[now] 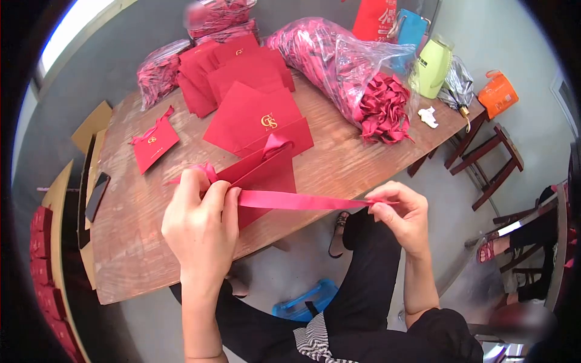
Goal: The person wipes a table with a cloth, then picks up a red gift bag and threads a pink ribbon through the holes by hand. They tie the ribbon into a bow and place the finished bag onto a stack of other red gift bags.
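A pink ribbon (pixel 296 200) stretches nearly level between my two hands above the table's front edge. My left hand (pixel 203 218) pinches its left end beside a red paper bag (pixel 275 175), whose top edge lies by my fingers. At the ribbon's right end, my right hand (pixel 402 215) is closed on it between thumb and fingers. A pink bow (pixel 277 145) shows at the bag's opening. Behind lie flat red bags (pixel 254 118) with gold lettering. To the left rests a smaller red bag (pixel 156 145) with ribbon tied on it.
On the wooden table (pixel 133 242) lie a phone (pixel 97 196), a large plastic bag of ribbons (pixel 339 66), a green bottle (pixel 433 66) and crumpled tissue (pixel 428 117). Boxes (pixel 59 224) stand left, a stool (pixel 490 160) right. Another person's foot (pixel 488 248) shows at right.
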